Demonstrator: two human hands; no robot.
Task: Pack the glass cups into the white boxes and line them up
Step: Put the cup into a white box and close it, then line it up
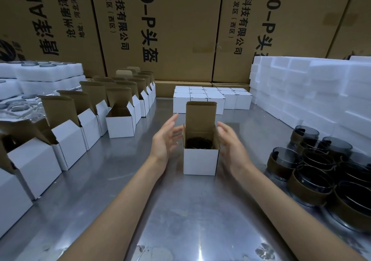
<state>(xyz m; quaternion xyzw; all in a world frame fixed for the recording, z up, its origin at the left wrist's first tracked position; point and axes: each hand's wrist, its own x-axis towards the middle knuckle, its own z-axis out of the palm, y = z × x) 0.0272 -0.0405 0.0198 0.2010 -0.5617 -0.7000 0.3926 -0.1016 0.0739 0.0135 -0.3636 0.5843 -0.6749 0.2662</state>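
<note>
Nearest, at the right: a cluster of dark smoked glass cups with brown paper sleeves [313,172], crowded rim to rim on the shiny steel table [180,210]. Mid-table: a small white cardboard box with its brown-lined lid flap standing upright [200,156], one dark glass cup [198,143] already seated inside, below the rim. Left hand [164,138] just beside the box's left side flap, fingers spread and straight, gripping nothing; right hand [230,140] close against the right wall, fingers relaxed and apart, likewise holding nothing (contact with the card hard to confirm through motion blur). Probably the closing step: side flaps in, lid down.

Risks from here: a side flap buckling against the cup rim if folded carelessly; a one-sided push sliding or tipping the light box on slick steel; a trailing right forearm knocking the crowded cups.

Left: a row of open white boxes [120,122]. Far: closed white boxes in a tidy block [210,98], white foam trays [311,92] at right, brown cartons [180,30] behind.
</note>
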